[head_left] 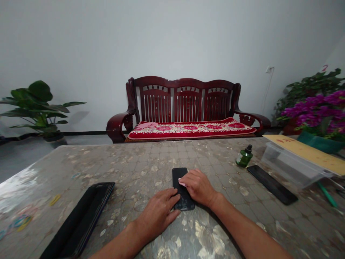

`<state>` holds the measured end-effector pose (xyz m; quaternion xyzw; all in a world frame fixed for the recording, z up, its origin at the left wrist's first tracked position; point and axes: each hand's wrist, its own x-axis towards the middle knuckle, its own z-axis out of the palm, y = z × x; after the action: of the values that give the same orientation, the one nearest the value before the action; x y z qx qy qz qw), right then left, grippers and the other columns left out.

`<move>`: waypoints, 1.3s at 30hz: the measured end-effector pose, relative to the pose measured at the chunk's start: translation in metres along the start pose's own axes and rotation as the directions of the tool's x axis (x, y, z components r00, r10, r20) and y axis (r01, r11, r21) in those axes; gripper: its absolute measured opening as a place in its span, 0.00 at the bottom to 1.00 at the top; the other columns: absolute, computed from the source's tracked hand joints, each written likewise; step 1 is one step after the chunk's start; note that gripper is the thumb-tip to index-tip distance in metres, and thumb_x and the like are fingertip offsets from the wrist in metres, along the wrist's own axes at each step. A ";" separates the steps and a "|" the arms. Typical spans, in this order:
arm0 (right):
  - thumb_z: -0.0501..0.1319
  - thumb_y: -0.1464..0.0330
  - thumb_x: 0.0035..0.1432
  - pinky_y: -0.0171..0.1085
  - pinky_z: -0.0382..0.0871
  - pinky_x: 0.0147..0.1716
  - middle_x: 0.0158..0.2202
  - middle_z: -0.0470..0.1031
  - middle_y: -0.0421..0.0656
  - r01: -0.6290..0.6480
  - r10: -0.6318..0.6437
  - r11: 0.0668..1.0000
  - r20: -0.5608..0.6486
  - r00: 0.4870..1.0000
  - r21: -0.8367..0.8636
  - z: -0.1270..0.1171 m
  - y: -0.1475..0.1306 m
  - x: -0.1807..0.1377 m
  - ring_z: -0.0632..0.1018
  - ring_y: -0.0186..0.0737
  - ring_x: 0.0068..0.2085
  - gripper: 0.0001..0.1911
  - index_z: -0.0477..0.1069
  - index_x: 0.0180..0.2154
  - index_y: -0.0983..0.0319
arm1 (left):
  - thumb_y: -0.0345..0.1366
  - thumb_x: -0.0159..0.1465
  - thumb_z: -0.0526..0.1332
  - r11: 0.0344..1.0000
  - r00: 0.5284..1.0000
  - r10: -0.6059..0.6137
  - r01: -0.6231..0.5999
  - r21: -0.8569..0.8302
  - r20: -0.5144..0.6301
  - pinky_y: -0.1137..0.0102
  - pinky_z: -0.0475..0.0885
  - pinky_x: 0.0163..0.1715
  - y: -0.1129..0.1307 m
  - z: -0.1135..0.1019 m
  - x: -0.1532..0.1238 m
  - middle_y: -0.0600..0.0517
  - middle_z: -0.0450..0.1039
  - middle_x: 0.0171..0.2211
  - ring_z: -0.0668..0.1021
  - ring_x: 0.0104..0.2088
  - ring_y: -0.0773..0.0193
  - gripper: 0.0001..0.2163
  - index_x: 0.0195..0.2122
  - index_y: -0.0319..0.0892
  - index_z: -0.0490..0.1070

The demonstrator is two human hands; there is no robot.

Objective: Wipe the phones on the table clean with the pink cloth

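Note:
A black phone (pixel 180 177) lies flat on the patterned table (pixel 134 162) in front of me. My left hand (pixel 159 212) rests flat beside it, fingers stretched out and touching the phone's left lower edge. My right hand (pixel 198 187) lies on the phone's right side with its fingers pressed together on a small pink cloth or pad (pixel 182 183) against the screen.
A black tray (pixel 81 219) lies at the left, with coloured rubber bands (pixel 21 220) beyond it. A small green bottle (pixel 244 157), a black slab (pixel 272 184), a clear plastic box (pixel 291 165) and a green pen (pixel 327 194) sit at the right. A wooden bench (pixel 185 111) and plants (pixel 37 108) stand behind.

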<state>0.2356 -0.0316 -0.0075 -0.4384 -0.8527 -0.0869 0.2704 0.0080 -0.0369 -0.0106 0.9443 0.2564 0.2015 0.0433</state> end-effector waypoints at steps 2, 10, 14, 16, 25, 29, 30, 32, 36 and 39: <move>0.58 0.77 0.60 0.41 0.58 0.38 0.35 0.79 0.42 -0.053 0.052 0.998 -0.025 0.998 -0.040 0.001 0.002 0.001 0.72 0.41 0.38 0.10 0.75 0.39 0.59 | 0.32 0.60 0.67 1.000 1.000 0.001 -0.001 0.012 -0.013 0.58 0.76 0.50 -0.001 0.002 -0.001 0.43 0.76 0.51 0.78 0.49 0.51 0.15 0.49 0.42 0.74; 0.60 0.76 0.57 0.41 0.58 0.38 0.34 0.78 0.42 0.046 -0.048 0.998 0.059 0.997 0.034 -0.005 -0.006 -0.001 0.71 0.41 0.38 0.10 0.75 0.39 0.58 | 0.33 0.60 0.66 1.000 1.000 0.001 -0.001 -0.011 -0.008 0.59 0.75 0.51 -0.001 0.002 0.001 0.44 0.76 0.51 0.78 0.50 0.53 0.15 0.49 0.42 0.74; 0.59 0.76 0.59 0.40 0.58 0.39 0.34 0.79 0.42 -0.047 0.048 0.999 0.028 0.998 -0.026 -0.004 0.000 0.001 0.72 0.41 0.38 0.10 0.76 0.39 0.58 | 0.33 0.61 0.66 1.000 1.000 0.004 -0.004 0.017 -0.009 0.58 0.75 0.51 -0.002 0.003 0.000 0.43 0.76 0.51 0.78 0.50 0.52 0.15 0.50 0.41 0.74; 0.59 0.75 0.61 0.40 0.59 0.40 0.34 0.79 0.42 -0.109 0.109 0.993 0.008 0.994 -0.050 -0.002 0.003 0.001 0.72 0.41 0.38 0.09 0.76 0.38 0.58 | 0.33 0.60 0.66 1.000 1.000 0.005 -0.005 0.026 -0.011 0.58 0.75 0.51 -0.003 0.004 -0.001 0.43 0.76 0.52 0.79 0.50 0.51 0.16 0.50 0.41 0.74; 0.59 0.76 0.58 0.41 0.60 0.39 0.35 0.80 0.41 0.044 -0.045 0.998 0.028 0.999 0.051 -0.008 0.001 -0.005 0.73 0.40 0.38 0.10 0.76 0.39 0.58 | 0.33 0.60 0.66 1.000 1.000 0.000 0.000 0.008 0.000 0.58 0.75 0.51 0.000 0.000 0.000 0.43 0.76 0.52 0.78 0.50 0.51 0.15 0.50 0.41 0.74; 0.58 0.76 0.61 0.40 0.60 0.40 0.34 0.80 0.42 -0.078 0.078 0.997 -0.011 0.997 -0.027 -0.006 0.006 -0.001 0.73 0.40 0.37 0.10 0.77 0.38 0.58 | 0.33 0.60 0.66 1.000 1.000 -0.002 0.002 0.010 -0.002 0.57 0.75 0.51 -0.001 0.002 -0.001 0.43 0.75 0.52 0.78 0.50 0.51 0.16 0.50 0.42 0.74; 0.58 0.76 0.61 0.40 0.60 0.39 0.34 0.80 0.42 -0.115 0.114 0.992 -0.017 0.993 -0.047 -0.005 0.006 0.000 0.73 0.40 0.36 0.10 0.77 0.38 0.59 | 0.33 0.60 0.66 1.000 1.000 -0.004 0.004 0.012 -0.004 0.58 0.75 0.52 -0.001 0.003 -0.001 0.43 0.75 0.52 0.78 0.50 0.51 0.16 0.50 0.42 0.74; 0.58 0.76 0.60 0.40 0.60 0.39 0.32 0.79 0.43 -0.149 0.148 0.987 -0.020 0.989 -0.067 -0.004 0.005 0.000 0.72 0.40 0.35 0.10 0.77 0.36 0.59 | 0.33 0.61 0.66 1.000 1.000 -0.004 0.004 0.013 -0.009 0.58 0.75 0.52 -0.001 0.003 -0.002 0.43 0.75 0.52 0.78 0.50 0.51 0.16 0.50 0.42 0.74; 0.59 0.77 0.55 0.40 0.58 0.38 0.31 0.78 0.42 -0.007 0.007 1.000 -0.003 1.000 -0.010 -0.005 -0.003 -0.002 0.72 0.41 0.35 0.11 0.76 0.35 0.59 | 0.33 0.61 0.66 1.000 1.000 0.002 -0.002 0.004 -0.009 0.58 0.75 0.51 0.000 0.001 0.000 0.44 0.76 0.51 0.78 0.50 0.52 0.15 0.49 0.42 0.74; 0.59 0.76 0.53 0.40 0.58 0.37 0.31 0.78 0.41 0.079 -0.079 0.996 0.007 0.997 0.030 -0.007 -0.007 -0.002 0.72 0.40 0.35 0.11 0.76 0.36 0.58 | 0.33 0.61 0.65 1.000 1.000 0.001 -0.001 -0.004 -0.011 0.60 0.75 0.51 0.000 0.000 0.001 0.45 0.76 0.51 0.78 0.49 0.53 0.13 0.48 0.42 0.74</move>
<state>0.2337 -0.0402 -0.0021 -0.4006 -0.8717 -0.0833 0.2698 0.0086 -0.0366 -0.0108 0.9433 0.2556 0.2072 0.0438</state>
